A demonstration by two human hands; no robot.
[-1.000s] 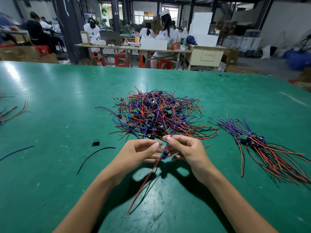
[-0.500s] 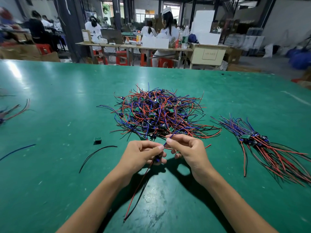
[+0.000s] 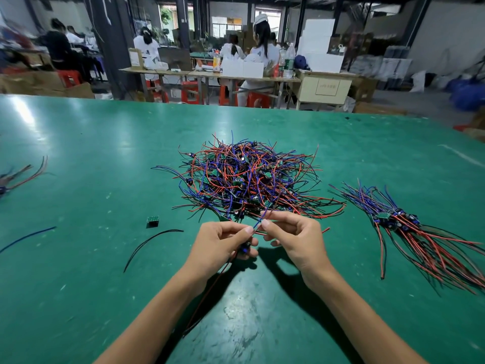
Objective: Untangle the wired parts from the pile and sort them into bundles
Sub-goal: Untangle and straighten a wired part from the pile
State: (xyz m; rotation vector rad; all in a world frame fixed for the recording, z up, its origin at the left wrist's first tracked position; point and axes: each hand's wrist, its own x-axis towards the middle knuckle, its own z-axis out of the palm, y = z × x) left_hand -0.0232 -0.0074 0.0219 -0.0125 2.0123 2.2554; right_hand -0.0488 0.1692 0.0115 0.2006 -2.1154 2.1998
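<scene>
Left hand (image 3: 223,243) gripped one wired part (image 3: 245,248), its red and black leads trailing toward the wrist; the right hand (image 3: 294,235) pinched that part's blue wire (image 3: 259,219). Just beyond both, the tangled pile (image 3: 249,179) remained large, while perhaps one sorted bundle (image 3: 409,227) lay well right. Bare green table (image 3: 78,285) stretched left and nearer.

Sorted bundle (image 3: 409,227) cut off at right edge, left wires (image 3: 23,172) cropped, background workers (image 3: 147,46) blurred
</scene>
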